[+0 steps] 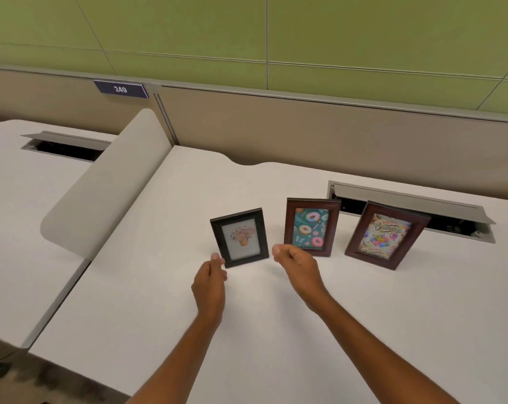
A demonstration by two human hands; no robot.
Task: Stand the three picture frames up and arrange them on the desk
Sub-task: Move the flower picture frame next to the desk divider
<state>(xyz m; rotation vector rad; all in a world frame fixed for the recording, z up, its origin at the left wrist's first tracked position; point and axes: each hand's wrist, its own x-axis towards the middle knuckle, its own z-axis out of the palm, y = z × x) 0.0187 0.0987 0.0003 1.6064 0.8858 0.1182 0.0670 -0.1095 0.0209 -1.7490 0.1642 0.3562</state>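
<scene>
- Left hand [210,279] at lower centre: fingers loosely open, thumb tip touching the lower left corner of the black frame [240,238]; right hand [296,265] half-curled, holding nothing, just right of it.
- Three frames upright in a row mid-bench [159,301]: black floral, doughnut frame [311,226], tilted birthday frame [386,235].
- Open cable hatch [451,211] directly behind the birthday frame.

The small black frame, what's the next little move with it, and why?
Probably a slight turn of the small black frame to face front. It stands upright but angled, unlike the doughnut frame beside it. The left hand has fingertips at its lower left corner; the right hand hovers open just off its right side.
</scene>
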